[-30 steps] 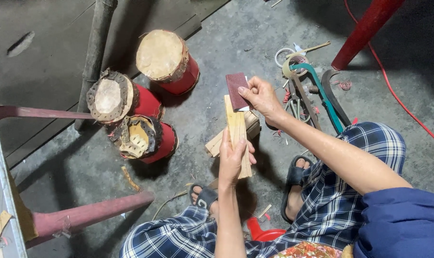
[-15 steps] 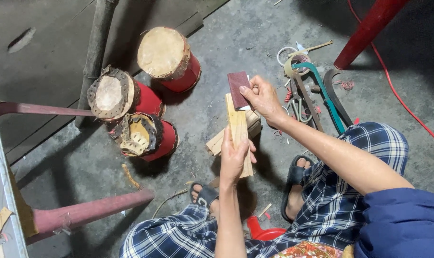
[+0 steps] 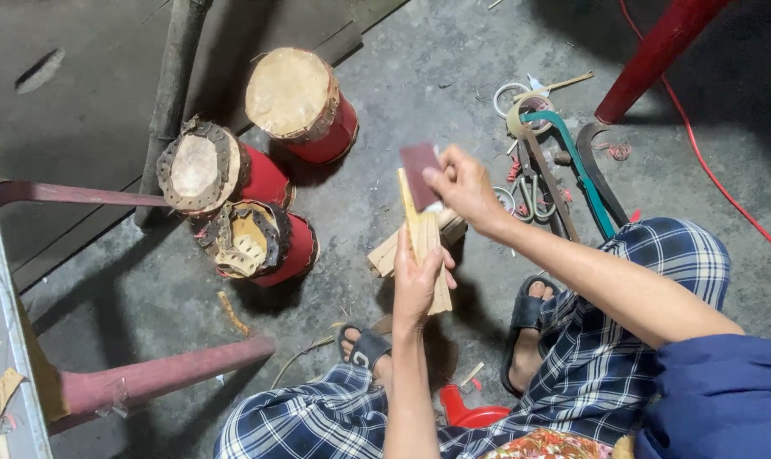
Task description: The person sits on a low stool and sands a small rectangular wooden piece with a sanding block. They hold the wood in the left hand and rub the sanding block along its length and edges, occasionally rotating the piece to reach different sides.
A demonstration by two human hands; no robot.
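My left hand (image 3: 417, 279) grips a flat pale wooden strip (image 3: 416, 223) held upright in front of me. My right hand (image 3: 463, 185) pinches a dark red sheet of sandpaper (image 3: 419, 170) against the top end of that strip. More pale wood pieces (image 3: 387, 252) lie on the concrete floor just beyond the strip. I sit low with checked blue trousers and dark sandals (image 3: 361, 347) on my feet.
Three small red drums (image 3: 302, 109) with hide tops stand at the left. Tools, tape rings and a teal-handled blade (image 3: 576, 166) lie at the right. Red metal legs (image 3: 657, 53) rise at upper right and lower left. A red cable (image 3: 715, 183) runs along the right.
My right hand with the sandpaper has slid up a little along the top of the wooden strip. My left hand keeps its grip in the same place.
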